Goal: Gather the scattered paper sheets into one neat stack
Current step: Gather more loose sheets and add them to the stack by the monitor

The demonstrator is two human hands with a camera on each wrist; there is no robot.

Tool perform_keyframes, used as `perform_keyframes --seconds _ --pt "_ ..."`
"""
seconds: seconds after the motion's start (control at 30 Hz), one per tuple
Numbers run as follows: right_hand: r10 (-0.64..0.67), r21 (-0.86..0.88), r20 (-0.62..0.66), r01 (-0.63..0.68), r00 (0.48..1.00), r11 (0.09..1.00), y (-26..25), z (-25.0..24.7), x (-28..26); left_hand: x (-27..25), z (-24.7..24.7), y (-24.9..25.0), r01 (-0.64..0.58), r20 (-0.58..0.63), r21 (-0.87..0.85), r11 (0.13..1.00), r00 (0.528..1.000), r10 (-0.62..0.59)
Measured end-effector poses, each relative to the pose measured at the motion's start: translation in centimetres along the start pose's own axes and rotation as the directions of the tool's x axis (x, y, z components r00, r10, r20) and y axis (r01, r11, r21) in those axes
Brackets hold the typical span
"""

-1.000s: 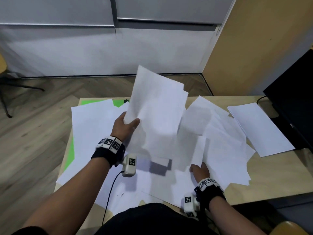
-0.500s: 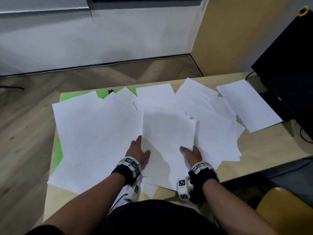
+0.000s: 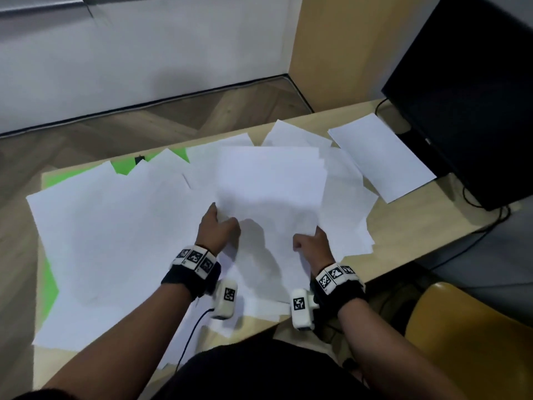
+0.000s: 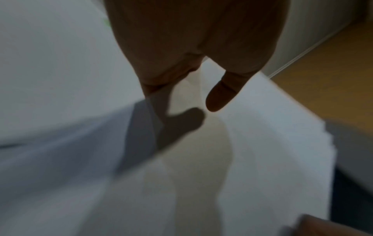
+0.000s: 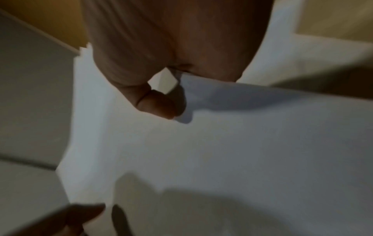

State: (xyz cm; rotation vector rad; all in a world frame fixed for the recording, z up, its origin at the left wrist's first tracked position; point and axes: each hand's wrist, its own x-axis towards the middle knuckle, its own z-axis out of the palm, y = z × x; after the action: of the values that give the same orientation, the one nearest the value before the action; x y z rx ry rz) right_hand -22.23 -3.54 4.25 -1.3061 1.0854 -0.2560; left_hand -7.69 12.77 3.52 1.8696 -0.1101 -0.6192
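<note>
A bundle of white paper sheets [image 3: 271,180] is held tilted above the table, its far edge higher than its near edge. My left hand [image 3: 220,226] grips its near left corner and my right hand [image 3: 310,241] grips its near right corner. In the left wrist view my thumb [image 4: 219,97] lies over the bundle [image 4: 262,143] while the fingers go under its edge. In the right wrist view my thumb [image 5: 159,105] presses on top of the bundle [image 5: 222,143]. Several loose sheets [image 3: 109,241] still lie spread over the table on the left, with more sheets [image 3: 346,215] on the right.
One separate sheet [image 3: 380,160] lies at the far right near a black monitor [image 3: 461,96] and its cables. A green mat [image 3: 121,168] shows under the paper on the wooden table [image 3: 409,232]. A yellow chair [image 3: 476,342] stands at the lower right.
A second ago my left hand held sheets up in the air. They were then laid flat with a hand at each side. Now both hands grip the near edge and lift the bundle.
</note>
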Motion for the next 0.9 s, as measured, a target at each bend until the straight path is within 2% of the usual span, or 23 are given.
perform_keyframes --seconds 0.1,0.23,0.37,0.43,0.6,0.7,0.8,0.87,0.9 --pt "-0.123 0.058 -0.062 0.126 0.990 0.990 -4.0 -1.6 0.2 0.2 1.9 4.6 -0.139 -0.049 -0.162 0.977 0.990 0.132" --pt "-0.267 0.092 -0.149 0.282 0.952 0.955 -8.4 -4.0 1.4 0.6 4.2 9.1 -0.240 -0.134 -0.335 0.911 0.969 0.206" --pt "-0.383 0.094 -0.183 0.404 0.905 0.910 -10.4 -6.6 2.9 -0.1 6.3 11.7 -0.331 -0.147 -0.305 0.893 0.943 0.300" --pt "-0.383 0.078 -0.183 0.402 0.905 0.912 -10.1 -7.6 4.1 -0.1 7.4 11.8 -0.333 -0.159 -0.284 0.899 0.941 0.298" --pt "-0.261 0.126 -0.168 0.283 0.951 0.951 -9.7 -8.3 5.8 0.0 9.8 11.5 -0.248 -0.095 -0.178 0.952 0.967 0.235" --pt "-0.287 0.158 -0.168 0.313 0.943 0.936 -10.3 -8.5 6.3 -0.1 10.5 12.2 -0.269 -0.122 -0.200 0.942 0.961 0.248" --pt "-0.335 0.236 -0.178 0.371 0.925 0.898 -11.2 -9.3 6.9 -0.3 10.6 13.6 -0.356 -0.157 -0.297 0.886 0.933 0.323" --pt "-0.373 0.261 -0.153 0.401 0.915 0.878 -11.6 -9.9 7.4 0.1 10.7 14.0 -0.399 -0.165 -0.284 0.872 0.916 0.366" --pt "-0.380 0.254 -0.134 0.402 0.915 0.880 -11.3 -9.8 7.6 0.4 10.5 13.7 -0.384 -0.149 -0.266 0.884 0.923 0.356"
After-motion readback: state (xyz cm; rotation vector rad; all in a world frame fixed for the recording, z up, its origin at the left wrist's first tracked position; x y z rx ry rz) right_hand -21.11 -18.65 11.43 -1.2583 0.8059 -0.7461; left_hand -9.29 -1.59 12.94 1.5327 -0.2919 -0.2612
